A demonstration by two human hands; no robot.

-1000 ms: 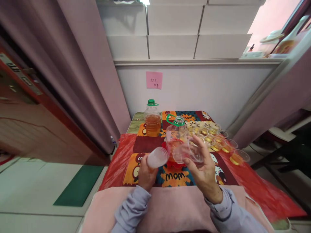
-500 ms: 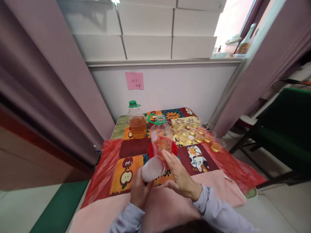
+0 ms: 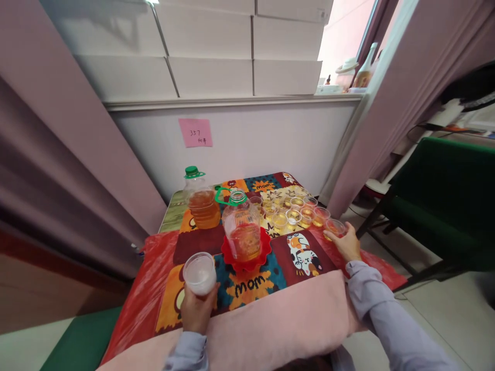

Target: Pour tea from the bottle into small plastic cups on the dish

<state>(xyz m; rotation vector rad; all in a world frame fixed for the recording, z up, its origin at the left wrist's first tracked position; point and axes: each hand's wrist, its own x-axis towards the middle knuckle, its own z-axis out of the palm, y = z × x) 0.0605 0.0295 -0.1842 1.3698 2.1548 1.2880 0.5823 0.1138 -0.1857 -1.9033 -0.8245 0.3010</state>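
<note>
I have a clear plastic cup [image 3: 200, 273] in my left hand [image 3: 199, 309], the fingers closed round its lower part and its wide mouth turned up toward me (whether more cups are nested beneath, I cannot tell). My right hand [image 3: 349, 242] reaches well out to the side and grips an end cup [image 3: 334, 225] with pale yellow liquid in it, the thumb on its near side. Just left of that hand and farther off, a cluster of filled cups [image 3: 293, 217] stands close together. Between my two hands, a little beyond the left one, an open jug [image 3: 243, 234] of amber liquid sits in a red scalloped dish [image 3: 266, 250]. Straight ahead of my left hand, farther away, is a capped jug [image 3: 203, 208], partly full. Patterned mats [image 3: 251, 286] spread over the tabletop [image 3: 172, 208] beneath these. Nearest me, a pink cloth [image 3: 286, 330] lies between my wrists. Beyond my right hand stands a green chair [image 3: 444, 201].
</note>
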